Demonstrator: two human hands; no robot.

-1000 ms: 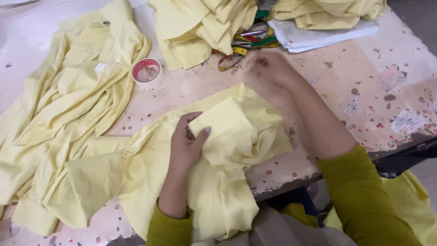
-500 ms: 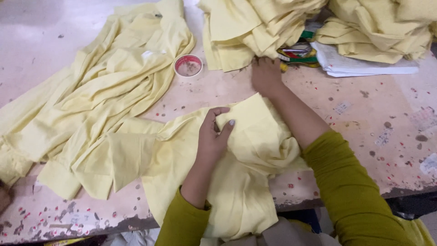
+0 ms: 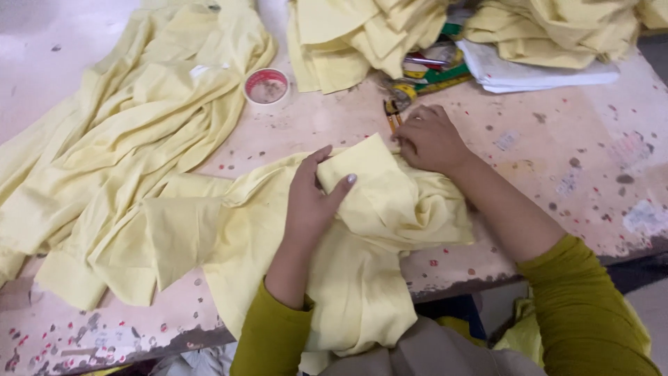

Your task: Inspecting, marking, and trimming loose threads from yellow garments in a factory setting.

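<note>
**Two hands folding a pale yellow garment at the tabletop edge**

The left hand [image 3: 309,202] lies on the yellow garment [image 3: 362,257], thumb spread away from the fingers, so that its grip pins a folded corner of cloth between thumb and palm; it is clasped on the fabric rather than fully closed. The right hand [image 3: 430,139], just beyond that grip, presses down on the far edge of the same fold with fingers curled; whether cloth is actually pinched between those fingers cannot be told from here. The garment sits directly under both grips, bunched on the tabletop [image 3: 557,160], with its lower part hanging over the near edge toward the person's lap.

Away from the left grip on its outer side spreads a larger heap of yellow cloth [image 3: 118,167]. Beyond both grips stand a roll of tape [image 3: 266,86], a stack of folded yellow pieces [image 3: 355,38], and a small orange-handled tool [image 3: 392,113] close to the right fingertips. A white folded sheet [image 3: 536,73] lies farther off beyond the right grip.

Judged as technique: the fold holds best if the left thumb keeps the corner flat while the right hand draws the edge taut, smoothing before any release, and the hanging part is kept from dragging the fold askew.
</note>
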